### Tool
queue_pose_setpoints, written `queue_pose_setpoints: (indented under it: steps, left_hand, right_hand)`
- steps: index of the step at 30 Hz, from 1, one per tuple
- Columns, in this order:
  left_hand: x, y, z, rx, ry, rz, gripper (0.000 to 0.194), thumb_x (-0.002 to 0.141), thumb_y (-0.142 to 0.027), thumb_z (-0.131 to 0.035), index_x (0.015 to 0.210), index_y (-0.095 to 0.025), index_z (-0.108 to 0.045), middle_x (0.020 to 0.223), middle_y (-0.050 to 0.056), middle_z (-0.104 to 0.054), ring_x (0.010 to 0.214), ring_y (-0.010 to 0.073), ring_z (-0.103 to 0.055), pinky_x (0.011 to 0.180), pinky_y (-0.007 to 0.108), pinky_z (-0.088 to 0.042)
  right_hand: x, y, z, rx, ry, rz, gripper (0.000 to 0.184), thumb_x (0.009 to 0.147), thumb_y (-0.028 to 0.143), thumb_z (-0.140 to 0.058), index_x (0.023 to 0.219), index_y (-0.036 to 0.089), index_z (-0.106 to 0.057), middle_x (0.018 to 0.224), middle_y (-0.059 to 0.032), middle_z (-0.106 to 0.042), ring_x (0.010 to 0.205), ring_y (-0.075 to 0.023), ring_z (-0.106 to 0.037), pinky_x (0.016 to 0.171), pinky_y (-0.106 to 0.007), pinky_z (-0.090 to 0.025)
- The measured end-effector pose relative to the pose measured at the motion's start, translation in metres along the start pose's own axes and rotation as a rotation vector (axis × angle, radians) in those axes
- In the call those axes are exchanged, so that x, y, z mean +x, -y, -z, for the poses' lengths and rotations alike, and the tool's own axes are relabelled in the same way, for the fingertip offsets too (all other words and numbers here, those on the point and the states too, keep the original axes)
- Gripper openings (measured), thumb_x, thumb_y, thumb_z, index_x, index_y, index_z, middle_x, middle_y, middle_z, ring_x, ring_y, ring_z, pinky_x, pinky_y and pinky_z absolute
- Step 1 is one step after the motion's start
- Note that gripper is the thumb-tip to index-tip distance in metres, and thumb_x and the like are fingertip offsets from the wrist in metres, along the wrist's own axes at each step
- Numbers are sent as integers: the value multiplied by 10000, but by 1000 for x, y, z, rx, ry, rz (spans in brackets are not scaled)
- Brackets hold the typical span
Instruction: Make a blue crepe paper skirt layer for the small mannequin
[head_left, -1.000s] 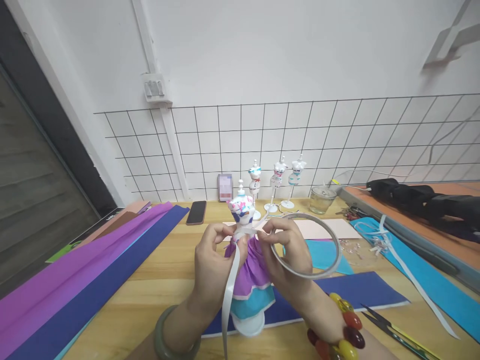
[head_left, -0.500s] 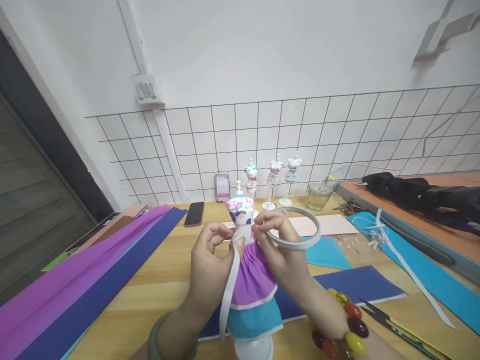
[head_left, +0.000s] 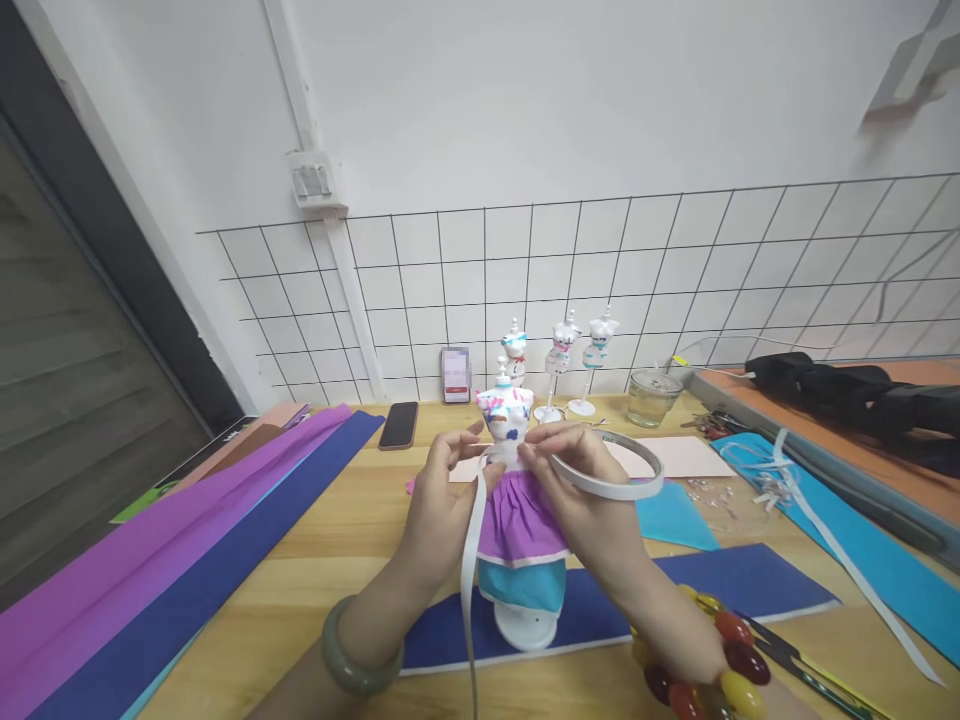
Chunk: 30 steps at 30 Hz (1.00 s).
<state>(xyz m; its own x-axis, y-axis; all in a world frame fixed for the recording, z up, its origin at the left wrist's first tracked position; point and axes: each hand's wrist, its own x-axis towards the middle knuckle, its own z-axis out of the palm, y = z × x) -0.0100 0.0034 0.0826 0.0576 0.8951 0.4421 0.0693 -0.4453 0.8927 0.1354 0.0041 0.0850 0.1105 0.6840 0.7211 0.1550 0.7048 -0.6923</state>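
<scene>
A small mannequin in a purple and teal paper skirt stands on a white base at the table's middle. A white ribbon runs round its waist. My left hand pinches the ribbon at the waist's left side, and one end hangs down toward me. My right hand pinches the ribbon at the waist's right side, where the other end curls out in a loop. I wear a green bangle on the left wrist and a beaded bracelet on the right.
Purple and dark blue crepe paper rolls lie at the left. A phone, three small mannequins and a glass stand near the grid wall. Blue paper sheets, scissors and loose ribbon lie at the right.
The mannequin now sits further from me with its base in full view. Both hands stayed at its waist, and the ribbon loop on the right flattened and moved lower.
</scene>
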Motion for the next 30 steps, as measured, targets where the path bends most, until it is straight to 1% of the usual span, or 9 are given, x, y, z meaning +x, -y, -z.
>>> queue_pose_setpoints:
  steps: [2, 4, 8, 12, 18, 23, 25, 28, 30]
  left_hand:
    - [-1, 3, 4, 262, -61, -170, 211, 772, -275, -657, 951, -223, -558, 1120, 58, -626, 1070, 209, -545, 929, 377, -401]
    - [0, 4, 7, 387, -80, -265, 188, 759, -275, -672, 917, -213, -592, 1014, 50, -658, 998, 204, -570, 895, 359, -412]
    - [2, -1, 8, 366, -56, -225, 119, 857, -296, -541, 871, -195, -602, 875, 37, -653, 834, 163, -599, 753, 294, -449]
    - [-1, -7, 8, 352, -86, -305, 136, 871, -258, -509, 777, -183, -573, 770, 19, -591, 758, 144, -568, 714, 274, -438]
    - [-12, -18, 0, 289, -48, -388, 109, 844, -183, -537, 743, -175, -575, 722, 17, -582, 707, 135, -560, 668, 267, -446]
    - [-12, -21, 2, 417, 165, -565, 191, 836, -92, -483, 835, -190, -646, 839, 61, -631, 805, 175, -547, 718, 326, -439]
    - [-10, -19, 4, 413, 92, -513, 194, 834, -91, -478, 813, -197, -639, 853, 58, -611, 837, 181, -543, 748, 340, -433]
    - [-6, -15, 7, 262, -110, -259, 88, 836, -170, -521, 887, -206, -583, 925, 56, -598, 919, 187, -552, 826, 355, -436]
    - [-4, -15, 8, 114, -69, -76, 144, 842, -245, -536, 981, -209, -549, 993, 66, -617, 967, 196, -567, 858, 357, -442]
  right_hand:
    - [-1, -2, 1, -28, 4, 26, 88, 840, 171, -587, 807, 215, -518, 885, -38, -586, 860, -170, -589, 752, -336, -469]
    - [-1, -3, 1, -80, 12, 67, 94, 839, 154, -580, 802, 215, -519, 874, -38, -584, 847, -172, -588, 743, -341, -474]
    - [-2, -4, 2, -190, 39, 191, 122, 833, 103, -560, 809, 217, -525, 864, -38, -587, 830, -169, -583, 715, -330, -479]
    - [-2, -5, 2, -300, 78, 306, 174, 824, 48, -529, 830, 221, -524, 853, -33, -586, 833, -167, -576, 724, -329, -473]
    - [-6, -3, -1, -264, 61, 245, 152, 833, 67, -534, 837, 218, -522, 868, -30, -579, 844, -161, -569, 732, -319, -466]
    - [-3, -2, -1, -63, 15, 58, 97, 836, 138, -575, 825, 216, -517, 868, -31, -574, 832, -159, -582, 717, -305, -477]
    - [-1, 1, -2, 4, -7, 18, 110, 818, 149, -609, 797, 212, -520, 850, -28, -576, 811, -153, -587, 707, -288, -478]
    - [-1, 6, -3, 56, -4, 12, 117, 809, 144, -622, 786, 209, -528, 848, -27, -586, 807, -145, -590, 712, -277, -476]
    - [-3, 9, -5, 67, -1, 4, 116, 809, 143, -622, 791, 211, -530, 856, -28, -593, 815, -146, -592, 721, -279, -474]
